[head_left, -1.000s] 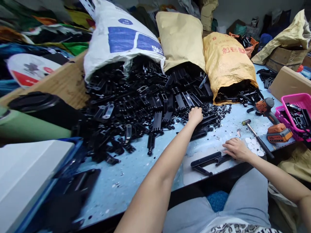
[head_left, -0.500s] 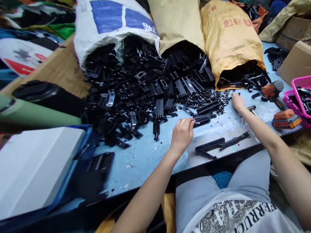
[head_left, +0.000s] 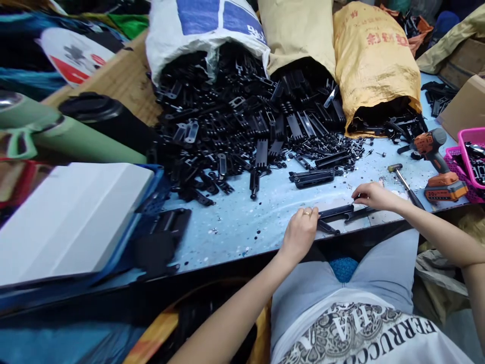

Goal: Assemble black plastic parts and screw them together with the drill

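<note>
At the table's front edge, my left hand (head_left: pixel 302 231) is closed on the left end of a long black bar (head_left: pixel 336 212), part of a V-shaped hinged piece. The bar's other leg (head_left: pixel 328 227) slants down below it. My right hand (head_left: pixel 373 196) is just above the bar's right end, thumb and finger pinched together. What it pinches is too small to make out. A second black bar (head_left: pixel 358 215) lies partly under my right hand. Farther back, a folded black bracket-like piece (head_left: pixel 314 178) rests on the blue table, apart from both hands.
Behind are a heap of black metal parts (head_left: pixel 212 136) and small loose pins (head_left: pixel 346 146), spilling from a white sack (head_left: pixel 166 40) and two yellowish sacks. To the right are a hammer (head_left: pixel 407 187), an orange cordless drill (head_left: pixel 435 162) and a pink basket (head_left: pixel 464 146). A white box (head_left: pixel 76 217) stands left.
My left hand has left the folded black piece and taken hold of the bar nearer me. My right hand has come back from the small loose parts to the bar. The view has shifted.
</note>
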### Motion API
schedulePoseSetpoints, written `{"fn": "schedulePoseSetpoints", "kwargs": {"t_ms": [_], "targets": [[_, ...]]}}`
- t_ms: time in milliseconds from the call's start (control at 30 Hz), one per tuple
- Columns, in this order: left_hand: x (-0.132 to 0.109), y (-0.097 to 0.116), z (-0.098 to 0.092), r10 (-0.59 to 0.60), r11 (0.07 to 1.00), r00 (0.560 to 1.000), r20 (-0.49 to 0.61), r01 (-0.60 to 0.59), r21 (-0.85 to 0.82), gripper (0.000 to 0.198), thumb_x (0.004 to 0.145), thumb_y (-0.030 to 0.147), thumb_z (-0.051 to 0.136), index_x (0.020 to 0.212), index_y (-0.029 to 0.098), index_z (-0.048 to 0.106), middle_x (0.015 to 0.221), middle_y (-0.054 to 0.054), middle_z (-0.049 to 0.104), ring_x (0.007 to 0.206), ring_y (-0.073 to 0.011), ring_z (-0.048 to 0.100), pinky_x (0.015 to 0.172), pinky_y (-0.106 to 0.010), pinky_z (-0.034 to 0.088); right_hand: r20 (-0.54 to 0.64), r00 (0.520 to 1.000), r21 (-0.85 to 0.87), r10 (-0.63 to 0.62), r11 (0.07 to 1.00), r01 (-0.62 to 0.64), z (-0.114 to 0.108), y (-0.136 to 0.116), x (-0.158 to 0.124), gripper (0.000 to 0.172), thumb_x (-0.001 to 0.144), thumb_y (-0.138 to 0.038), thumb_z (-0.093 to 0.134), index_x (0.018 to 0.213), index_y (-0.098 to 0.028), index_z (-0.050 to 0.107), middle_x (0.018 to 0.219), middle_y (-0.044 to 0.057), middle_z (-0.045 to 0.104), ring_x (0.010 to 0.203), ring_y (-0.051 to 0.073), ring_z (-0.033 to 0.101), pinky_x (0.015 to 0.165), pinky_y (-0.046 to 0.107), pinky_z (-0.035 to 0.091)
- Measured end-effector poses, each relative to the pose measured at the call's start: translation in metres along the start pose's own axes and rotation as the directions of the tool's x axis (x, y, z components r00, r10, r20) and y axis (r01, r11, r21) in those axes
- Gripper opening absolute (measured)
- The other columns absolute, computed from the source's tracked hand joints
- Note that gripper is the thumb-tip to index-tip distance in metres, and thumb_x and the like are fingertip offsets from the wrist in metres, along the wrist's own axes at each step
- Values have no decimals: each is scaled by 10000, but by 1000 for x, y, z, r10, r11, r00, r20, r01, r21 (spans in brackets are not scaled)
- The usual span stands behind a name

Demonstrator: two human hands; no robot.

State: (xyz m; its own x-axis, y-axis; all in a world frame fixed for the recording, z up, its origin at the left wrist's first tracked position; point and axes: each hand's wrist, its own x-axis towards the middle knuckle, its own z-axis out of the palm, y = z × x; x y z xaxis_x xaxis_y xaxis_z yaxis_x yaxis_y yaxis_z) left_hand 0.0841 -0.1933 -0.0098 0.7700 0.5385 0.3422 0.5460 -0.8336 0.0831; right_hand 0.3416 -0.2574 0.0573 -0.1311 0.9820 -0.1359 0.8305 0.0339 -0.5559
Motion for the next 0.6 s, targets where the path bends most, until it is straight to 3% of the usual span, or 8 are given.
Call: {"fn": "schedulePoseSetpoints", "kwargs": {"t_ms": [300, 467, 600], "targets": [[-7, -2, 8, -75, 995, 997, -32, 73, -74, 320, 916, 248, 366, 1146, 187, 580, 919, -124, 648, 853, -237, 585, 668, -339, 447, 139, 986, -376, -93, 916, 139, 10, -19, 6, 162, 796, -94, 566, 838, -162, 706, 859, 71, 700, 780, 177, 634, 668, 239, 407], [-11, 3, 10, -133, 978, 988, -77, 118, -169, 371, 906, 302, 396, 1235, 183, 518, 1019, -140, 633, 962, -258, 577, 760, -375, 463, 204, 978, -495, -47, 857, 145, 19, -23, 9, 172, 814, -85, 541, 826, -152, 698, 839, 91, 704, 789, 199, 654, 649, 242, 413], [-18, 21, 10, -130, 970, 968, -216, 79, -230, 343, 879, 288, 453, 1197, 197, 542, 1080, -138, 624, 1065, -267, 554, 891, -427, 419, 89, 994, -440, -58, 894, 92, 29, -9, -1, 255, 853, -210, 572, 1097, -159, 628, 940, 99, 701, 858, 206, 660, 726, 262, 462]]}}
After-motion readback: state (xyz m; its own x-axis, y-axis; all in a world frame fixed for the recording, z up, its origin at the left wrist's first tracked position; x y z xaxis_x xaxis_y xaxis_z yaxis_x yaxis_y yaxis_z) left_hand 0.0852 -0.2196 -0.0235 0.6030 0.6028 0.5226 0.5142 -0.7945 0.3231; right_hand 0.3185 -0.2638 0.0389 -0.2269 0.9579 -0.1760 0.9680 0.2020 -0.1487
